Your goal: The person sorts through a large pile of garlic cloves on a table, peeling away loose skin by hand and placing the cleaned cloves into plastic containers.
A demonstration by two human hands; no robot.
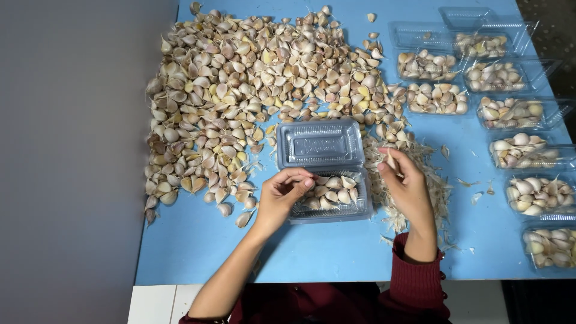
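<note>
I see the left hand [282, 195] curled over the left edge of the clear plastic hinged clamshell container [327, 171], fingertips pressed together on a garlic clove at the tray's rim — a closed pinch. The container lies open near the front middle of the blue table top [198, 240]; its empty lid is folded back away from me, and its lower tray holds a shallow layer of pale unpeeled garlic cloves [333, 192].

I see the right hand [408, 186] raised just right of the tray, thumb and fingers closed on a single small garlic clove [391, 161]. Under and beside this hand lies a scatter of dry white garlic skins [435, 192].

Behind the container, a large loose heap of tan and purple-tinged garlic cloves [240, 102] covers the left and centre of the table and reaches the lid's far edge.

Along the right edge runs a curved row of filled clear plastic containers [528, 150] — each open, each loaded with cloves. The nearest of these stand well apart from the right hand. The wrist of that hand shows a dark red knitted sleeve cuff [414, 276].
</note>
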